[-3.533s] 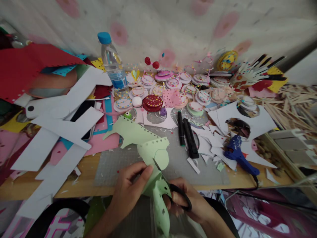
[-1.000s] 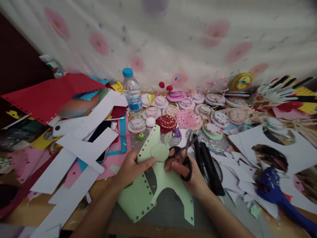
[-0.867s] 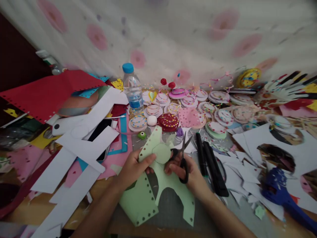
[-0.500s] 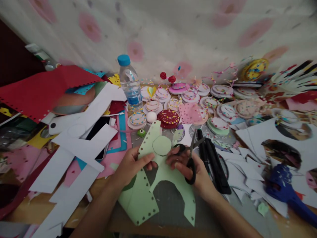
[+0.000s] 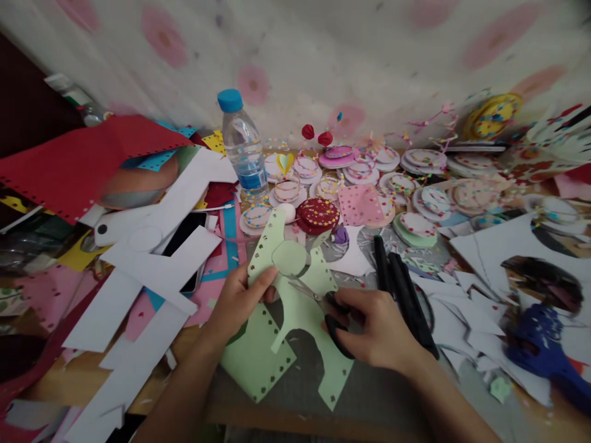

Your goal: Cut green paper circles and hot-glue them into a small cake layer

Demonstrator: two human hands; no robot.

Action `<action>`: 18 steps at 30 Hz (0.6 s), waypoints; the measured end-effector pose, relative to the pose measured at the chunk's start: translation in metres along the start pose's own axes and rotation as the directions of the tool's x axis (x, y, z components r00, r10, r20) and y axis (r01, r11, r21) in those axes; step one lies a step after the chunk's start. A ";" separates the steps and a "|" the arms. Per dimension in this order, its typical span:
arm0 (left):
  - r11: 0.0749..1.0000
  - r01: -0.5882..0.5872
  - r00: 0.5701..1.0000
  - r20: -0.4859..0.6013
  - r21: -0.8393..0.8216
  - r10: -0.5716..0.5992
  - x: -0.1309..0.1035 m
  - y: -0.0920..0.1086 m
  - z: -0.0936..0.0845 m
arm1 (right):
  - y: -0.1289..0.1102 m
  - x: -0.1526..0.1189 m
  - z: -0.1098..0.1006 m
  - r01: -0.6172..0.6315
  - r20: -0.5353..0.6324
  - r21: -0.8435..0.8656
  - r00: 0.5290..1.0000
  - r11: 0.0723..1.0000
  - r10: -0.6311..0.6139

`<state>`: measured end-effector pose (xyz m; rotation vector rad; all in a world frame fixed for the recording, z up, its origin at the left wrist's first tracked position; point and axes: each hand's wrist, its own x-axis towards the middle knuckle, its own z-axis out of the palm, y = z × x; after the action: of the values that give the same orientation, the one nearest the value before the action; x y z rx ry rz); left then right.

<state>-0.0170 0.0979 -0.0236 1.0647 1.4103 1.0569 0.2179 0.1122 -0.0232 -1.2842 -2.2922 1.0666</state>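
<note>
My left hand [image 5: 244, 295] pinches a sheet of light green paper [image 5: 302, 314] by its left side, thumb on top. The sheet has curved cut-outs, small dark punched shapes along its edges and a drawn circle [image 5: 289, 256] near the top. My right hand [image 5: 369, 326] has its fingers in the black handles of a pair of scissors [image 5: 318, 298]. The blades point left, parted a little, and lie at the paper just below the circle. A second green piece [image 5: 258, 360] with punched edges sits under my left hand.
A water bottle [image 5: 242, 144] stands behind, near several decorated paper discs [image 5: 318, 214]. White paper strips [image 5: 143, 258] and red paper [image 5: 83, 160] cover the left. Rightward lie a black glue-stick-like tool [image 5: 406, 301], white scraps [image 5: 466, 314] and a blue glue gun [image 5: 540, 344].
My right hand has turned the scissors from pointing upward to pointing left, bringing the blades to the paper below the circle. The green sheet has shifted slightly left in my left hand.
</note>
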 end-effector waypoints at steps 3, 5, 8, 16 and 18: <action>0.996 0.048 0.996 0.072 -0.080 -0.042 -0.002 -0.001 -0.002 | -0.001 0.000 -0.003 -0.020 0.027 -0.041 0.999 0.999 0.021; 0.988 0.084 0.990 0.122 -0.127 -0.068 -0.002 -0.001 -0.005 | -0.001 0.000 -0.006 -0.029 0.061 -0.046 0.998 0.999 0.032; 0.986 0.100 0.985 0.154 -0.132 -0.080 -0.002 0.000 -0.008 | 0.000 0.000 -0.008 -0.044 0.094 -0.058 0.994 0.997 0.049; 0.992 0.105 0.980 0.178 -0.077 -0.090 -0.001 0.003 -0.009 | 0.002 0.000 -0.004 -0.039 0.080 0.007 0.996 0.999 0.039; 0.991 0.110 0.981 0.170 -0.074 -0.096 -0.001 0.002 -0.010 | 0.003 0.000 -0.004 -0.056 0.111 0.036 0.993 0.998 0.051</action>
<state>-0.0262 0.0964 -0.0204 0.9850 1.2630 0.9222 0.2221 0.1145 -0.0223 -1.3094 -2.3155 1.2222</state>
